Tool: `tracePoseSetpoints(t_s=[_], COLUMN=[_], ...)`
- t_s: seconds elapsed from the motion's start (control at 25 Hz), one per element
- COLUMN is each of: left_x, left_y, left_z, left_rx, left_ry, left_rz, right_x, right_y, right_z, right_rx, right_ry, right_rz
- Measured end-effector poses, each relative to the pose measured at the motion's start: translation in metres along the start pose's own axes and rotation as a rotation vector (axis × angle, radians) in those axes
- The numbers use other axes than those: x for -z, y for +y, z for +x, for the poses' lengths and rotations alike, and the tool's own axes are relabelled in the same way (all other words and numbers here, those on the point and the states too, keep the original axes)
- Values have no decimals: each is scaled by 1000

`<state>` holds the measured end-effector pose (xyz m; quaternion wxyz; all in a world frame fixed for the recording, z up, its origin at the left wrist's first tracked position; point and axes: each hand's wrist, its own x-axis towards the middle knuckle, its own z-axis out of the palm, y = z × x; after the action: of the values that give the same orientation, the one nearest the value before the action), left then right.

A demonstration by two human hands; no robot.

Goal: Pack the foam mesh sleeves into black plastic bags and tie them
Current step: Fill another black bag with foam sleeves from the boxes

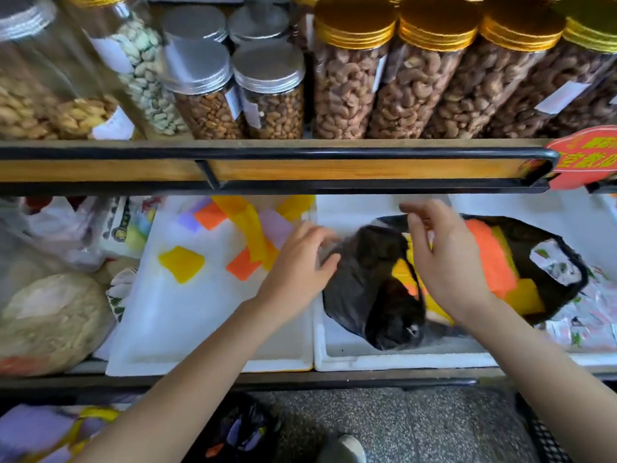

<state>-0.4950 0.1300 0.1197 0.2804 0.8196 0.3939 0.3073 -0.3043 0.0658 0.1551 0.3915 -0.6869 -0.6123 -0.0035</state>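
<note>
The crinkled black plastic bag (pixel 367 289) lay in a white foam box (pixel 384 360) towards the right end of the lower shelf (pixel 334 379), its mouth open over orange and yellow foam mesh sleeves (pixel 490 259). The left hand (pixel 297 262) had its fingers curled on the bag's left edge. The right hand (pixel 447 262) pinched a handle loop at the far side. More loose foam sleeves (pixel 182 264) lay in the flat white foam tray (pixel 187 322) just to the left.

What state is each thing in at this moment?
black plastic bag: open, untied, partly filled.
foam mesh sleeves: some bagged, others loose in the left foam box.
left hand: grips the bag's left edge.
right hand: pinches the bag's handle.
jars: lidded.
</note>
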Motion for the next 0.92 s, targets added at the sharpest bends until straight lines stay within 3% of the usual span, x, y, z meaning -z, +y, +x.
tracePoseSetpoints(t_s=[0.12, 0.24, 0.44, 0.68, 0.92], left_x=[26, 48, 68, 69, 43], left_y=[-58, -138, -250, -341, -393], left_z=[-23, -53, -74, -52, -42], left_rx=[-8, 55, 366, 458, 515], left_ry=[-23, -52, -133, -168, -171], left_rz=[278, 455, 565, 580, 595], right_x=[-22, -98, -230, -338, -391], right_y=[-51, -53, -15, 17, 14], right_z=[-12, -21, -9, 29, 43], right_rx=[255, 326, 116, -28, -161], right_ry=[36, -188, -605, -679, -658], right_rz=[-32, -101, -207, -324, -317])
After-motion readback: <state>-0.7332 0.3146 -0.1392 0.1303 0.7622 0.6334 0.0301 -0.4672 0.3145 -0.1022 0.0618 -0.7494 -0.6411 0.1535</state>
